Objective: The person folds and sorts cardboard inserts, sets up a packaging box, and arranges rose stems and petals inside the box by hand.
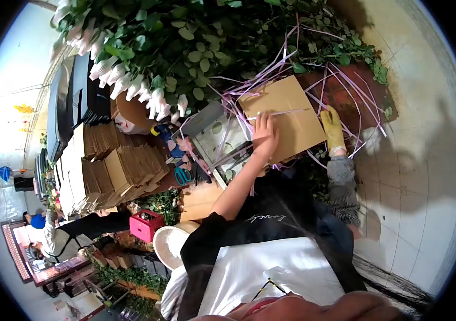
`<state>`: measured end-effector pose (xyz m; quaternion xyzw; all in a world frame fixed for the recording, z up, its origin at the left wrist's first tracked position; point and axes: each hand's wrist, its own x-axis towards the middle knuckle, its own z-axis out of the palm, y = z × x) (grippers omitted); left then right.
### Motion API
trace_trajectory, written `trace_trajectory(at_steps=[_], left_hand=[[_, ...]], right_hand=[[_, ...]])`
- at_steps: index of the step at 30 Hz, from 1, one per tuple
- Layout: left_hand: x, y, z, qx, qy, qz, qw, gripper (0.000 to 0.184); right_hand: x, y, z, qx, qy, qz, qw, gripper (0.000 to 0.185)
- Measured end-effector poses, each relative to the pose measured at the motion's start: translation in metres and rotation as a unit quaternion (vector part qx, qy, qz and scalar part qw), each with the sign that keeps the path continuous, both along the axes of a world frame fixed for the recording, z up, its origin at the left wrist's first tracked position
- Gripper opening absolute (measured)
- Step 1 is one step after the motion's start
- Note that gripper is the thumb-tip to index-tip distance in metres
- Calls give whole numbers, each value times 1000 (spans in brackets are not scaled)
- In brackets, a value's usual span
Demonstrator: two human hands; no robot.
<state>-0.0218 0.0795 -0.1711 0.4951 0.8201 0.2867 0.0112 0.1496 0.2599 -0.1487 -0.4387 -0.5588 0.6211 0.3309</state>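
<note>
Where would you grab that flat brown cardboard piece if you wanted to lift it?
Probably its right edge, coming from the right beside the gloved right hand: the cardboard piece looks flat, with no handle visible, so pinch it top and underside. The left hand and a pale purple strip lie on its face.

From here I see a plain tan, roughly square sheet of cardboard (294, 131), broad face up and smooth, its edges straight, just beside the leafy green heap of pale roses (201, 53). A narrow, pale-purple, ribbon-like strip (293, 112) runs nearly straight across the cardboard, on the half nearer that heap; the cardboard's underside is hidden from me.
</note>
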Motion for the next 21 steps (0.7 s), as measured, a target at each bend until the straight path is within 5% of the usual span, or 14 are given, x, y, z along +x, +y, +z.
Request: trace_trajectory(at_steps=[2,4,5,7,8,11,21], left_hand=[[-1,6,-16,-20,5,21,1000,57],[4,4,-18,-37,42,20,998,58],[8,1,-19,-48,38,26,998,58],[4,2,-19,-46,28,34,998,60],[6,4,-18,-58,42,46,996,61],[5,7,-20,-43,43,50,997,59],[1,10,-13,-81,54,32,995,57]], right_hand=[[-30,25,-46,-21,56,-18,998,50],[-52,44,-65,231,-243,62,940,60],[-56,49,-62,222,-244,73,941,60],[-84,52,4,-25,-249,248,936,65],[-91,61,-39,131,-304,205,921,56],[-84,50,23,205,-357,228,882,49],[-68,23,40,286,-338,195,875,35]])
